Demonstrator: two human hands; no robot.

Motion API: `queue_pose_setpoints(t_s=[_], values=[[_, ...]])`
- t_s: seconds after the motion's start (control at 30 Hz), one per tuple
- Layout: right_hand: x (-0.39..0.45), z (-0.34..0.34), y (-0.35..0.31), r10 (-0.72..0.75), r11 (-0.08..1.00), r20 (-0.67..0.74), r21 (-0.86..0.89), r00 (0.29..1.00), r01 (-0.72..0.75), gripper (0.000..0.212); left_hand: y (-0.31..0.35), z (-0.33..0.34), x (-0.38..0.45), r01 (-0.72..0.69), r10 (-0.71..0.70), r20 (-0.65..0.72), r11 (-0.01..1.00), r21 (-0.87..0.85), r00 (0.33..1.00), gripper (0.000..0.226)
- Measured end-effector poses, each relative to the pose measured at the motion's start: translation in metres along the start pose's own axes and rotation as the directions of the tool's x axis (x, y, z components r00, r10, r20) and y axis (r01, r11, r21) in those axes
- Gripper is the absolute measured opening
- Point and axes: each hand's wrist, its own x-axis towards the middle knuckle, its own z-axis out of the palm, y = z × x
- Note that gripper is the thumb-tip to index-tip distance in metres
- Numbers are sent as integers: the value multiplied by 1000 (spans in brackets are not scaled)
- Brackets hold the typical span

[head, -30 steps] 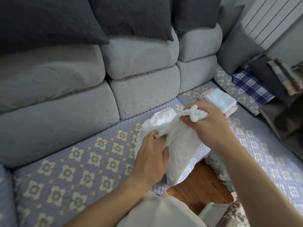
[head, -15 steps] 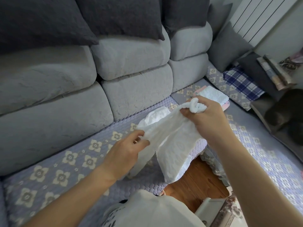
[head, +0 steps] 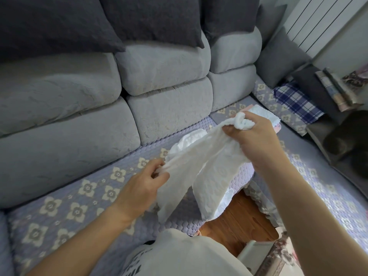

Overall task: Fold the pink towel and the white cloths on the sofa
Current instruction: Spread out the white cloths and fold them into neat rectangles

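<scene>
**White cloth held up between both hands over the sofa seat**

The sofa [head: 65, 148] served as the landmark. Above the front of its seat, the white cloth [head: 207, 172] hung stretched between two hands. The right hand [head: 256, 140] had its fingers curled tightly round a bunched end of the cloth, held higher and toward the sofa's corner. The left hand [head: 143, 188] pinched another edge between thumb and fingers, lower and nearer the person. The cloth's loose lower part drooped past the seat's front edge.

Behind the held cloth, another white cloth [head: 187, 142] lay crumpled on the seat cover [head: 83, 194], partly hidden. Further toward the sofa's corner, behind the right hand, sat a folded white stack [head: 264, 114] with a sliver of the pink towel [head: 277, 128] showing beneath it; the hand covered much of both.

On the sofa's side section lay a blue plaid cloth [head: 296, 102], with a grey cushion [head: 280, 58] propped behind it and dark cushions [head: 151, 16] lined along the top of the backrest. A stack of folded patterned fabrics [head: 336, 88] rested beyond the plaid cloth, and a dark shape [head: 346, 140], too dim to identify, sat past the seat's outer edge.

The stretch of seat cover to the left of the hands lay flat. In the angle where the two seat sections met, wooden floor [head: 237, 222] showed, bounded by the covers' frilled edges
</scene>
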Motion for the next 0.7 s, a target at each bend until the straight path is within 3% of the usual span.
queue_pose_setpoints(t_s=[0.07,0.17,0.3,0.4,0.53,0.63,0.7], values=[[-1,3,1,-2,1000,17,-2,1000,2,11,-5,-1,-3,-40,36,71,998,53,997,14],[-5,11,-3,-25,1000,44,5,999,24,7,-6,18,8,7,-18,124,996,87,992,35],[-10,21,-11,-48,998,87,31,995,45,7,21,49,24,32,-55,152,988,152,987,26],[-10,23,-12,-53,998,101,33,993,50,12,28,54,30,144,-152,102,987,77,983,28],[-10,21,-12,-12,998,70,66,997,7,10,19,61,27,139,-110,223,983,-119,969,40],[-12,22,-11,-4,997,67,74,998,-1,10,19,67,27,198,-159,190,958,-206,969,52],[-13,22,-11,-3,997,65,73,998,-2,10,20,70,29,197,-164,162,956,-218,973,35]])
